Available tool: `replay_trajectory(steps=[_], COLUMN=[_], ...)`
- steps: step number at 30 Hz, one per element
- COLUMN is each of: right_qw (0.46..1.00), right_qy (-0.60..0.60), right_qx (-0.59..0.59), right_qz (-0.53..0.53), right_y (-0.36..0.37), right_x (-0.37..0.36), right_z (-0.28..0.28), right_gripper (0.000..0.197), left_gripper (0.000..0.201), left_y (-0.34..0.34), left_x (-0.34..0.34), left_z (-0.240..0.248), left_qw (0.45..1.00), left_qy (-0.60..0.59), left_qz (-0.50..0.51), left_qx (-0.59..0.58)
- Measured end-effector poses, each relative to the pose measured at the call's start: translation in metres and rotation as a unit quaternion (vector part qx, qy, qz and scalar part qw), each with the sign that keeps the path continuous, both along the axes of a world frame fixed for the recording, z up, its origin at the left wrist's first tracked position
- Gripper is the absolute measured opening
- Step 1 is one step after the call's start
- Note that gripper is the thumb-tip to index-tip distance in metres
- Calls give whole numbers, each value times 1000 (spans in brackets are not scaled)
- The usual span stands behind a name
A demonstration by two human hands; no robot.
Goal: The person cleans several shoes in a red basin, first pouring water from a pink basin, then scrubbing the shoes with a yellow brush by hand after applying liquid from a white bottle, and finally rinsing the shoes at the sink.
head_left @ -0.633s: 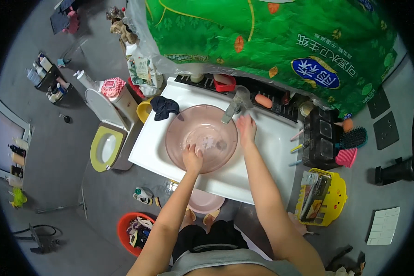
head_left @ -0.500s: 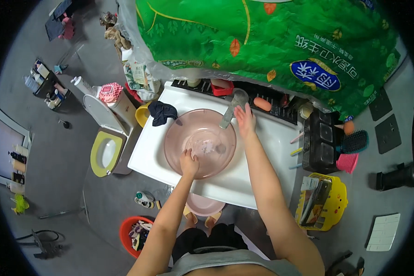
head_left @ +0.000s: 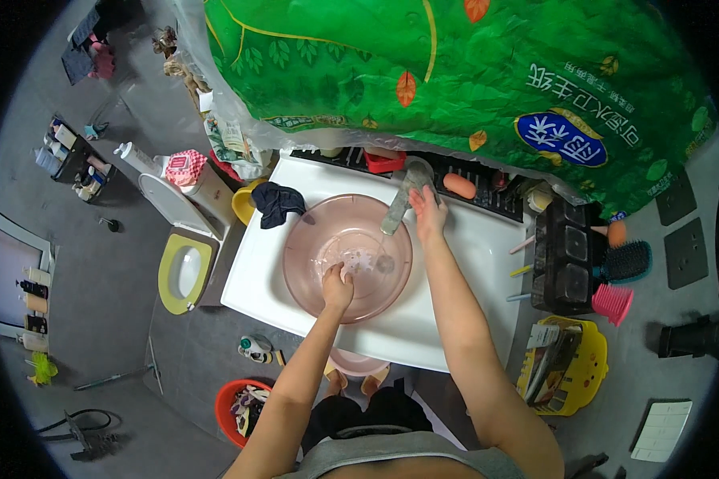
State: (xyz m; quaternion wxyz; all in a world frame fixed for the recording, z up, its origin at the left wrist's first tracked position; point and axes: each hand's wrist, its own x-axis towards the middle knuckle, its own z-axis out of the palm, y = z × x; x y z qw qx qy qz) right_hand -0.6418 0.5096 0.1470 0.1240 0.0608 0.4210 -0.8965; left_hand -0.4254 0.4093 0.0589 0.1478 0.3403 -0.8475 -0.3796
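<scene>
A large translucent pink basin (head_left: 303,233) sits in the white sink (head_left: 256,275), with some water at its bottom. Inside it, over the near side, is my left hand (head_left: 338,289); its fingers are loosely bent and apart, and I see no object in them. My right hand (head_left: 430,217) touches the side of the grey faucet (head_left: 398,209) with fingers stretched out. A thin trickle of water falls from the spout into the basin. A dark cloth (head_left: 278,204) lies on the sink's left corner.
A big green plastic package (head_left: 359,72) looms behind the sink. An orange-pink bar (head_left: 459,186) and a red dish (head_left: 384,163) stand by the faucet. At right are a black organizer (head_left: 566,255) with brushes and a yellow basket (head_left: 587,363). A toilet (head_left: 185,267) is at left.
My left hand has shifted slightly right within the basin. My right hand has moved in against the faucet, and a thin trickle now shows below the spout. The whole view has shifted a little.
</scene>
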Motion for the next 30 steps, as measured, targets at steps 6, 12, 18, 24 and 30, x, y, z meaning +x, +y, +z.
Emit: replay_trajectory(steps=[6,12,18,24,30], right_qw=[1000,1000,999,996,995], right_qy=[7,8,5,-10,-8], right_qx=[9,18,34,63,72], right_qz=[1,-8,-30,-61,-62], right_y=[-2,-2,-7,-12,-12], right_x=[4,4,3,4,1], right_z=[2,2,8,17,13], right_gripper=[19,19,15,16,15], left_gripper=[34,33,34,34,33], left_y=[-1,-2,-4,-6,-5], left_x=[-1,-1,2,3,2], left_z=[-3,-6,-14,-17,-15], left_qw=[1000,1000,999,1000,1000], left_qy=[-2,-3,-6,-5,-15], left_qz=[3,3,5,11,8], left_qx=[23,23,31,27,19])
